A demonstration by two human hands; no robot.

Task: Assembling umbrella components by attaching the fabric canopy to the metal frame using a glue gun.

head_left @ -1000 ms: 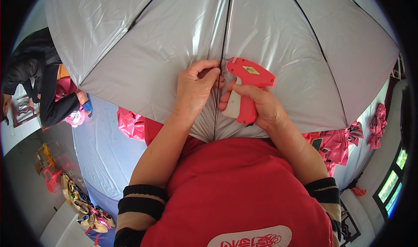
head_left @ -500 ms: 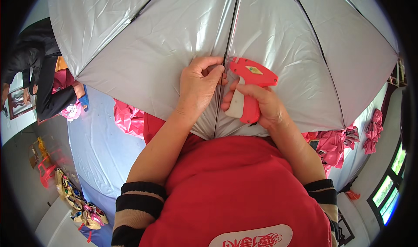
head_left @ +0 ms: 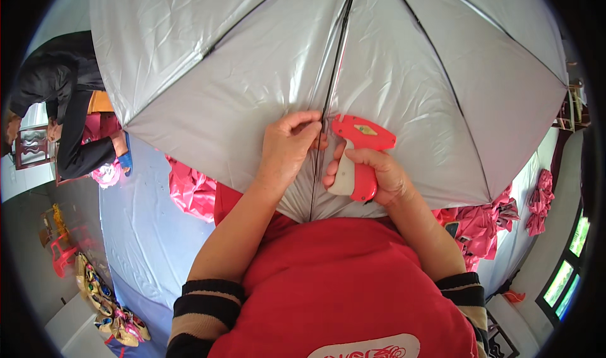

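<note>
An opened umbrella (head_left: pixel 252 99) with a silver underside and dark ribs spreads in front of me, its edge against my red apron. My left hand (head_left: pixel 285 146) is closed in a pinch at the middle umbrella rib (head_left: pixel 331 80), thumb and forefinger together on the rib and the cloth by it. In my right hand (head_left: pixel 382 172) is a red and white tagging gun (head_left: pixel 365 132), fingers wrapped round its grip. Its front end points left, just short of the rib and my left fingertips. Whether its needle touches the cloth is too small to tell.
Crumpled pink bundles (head_left: pixel 192 187) lie under the umbrella's left edge, with more pink bundles (head_left: pixel 476 225) on the right. A light blue sheet (head_left: pixel 145 213) covers the surface at left. Another person (head_left: pixel 69 99) in dark clothes sits bent over there. A red stool (head_left: pixel 63 257) stands at lower left.
Both hands, the tagging gun and the near part of the umbrella appear lower in the picture. The left pinch at the rib and the right hand's hold on the gun are unchanged.
</note>
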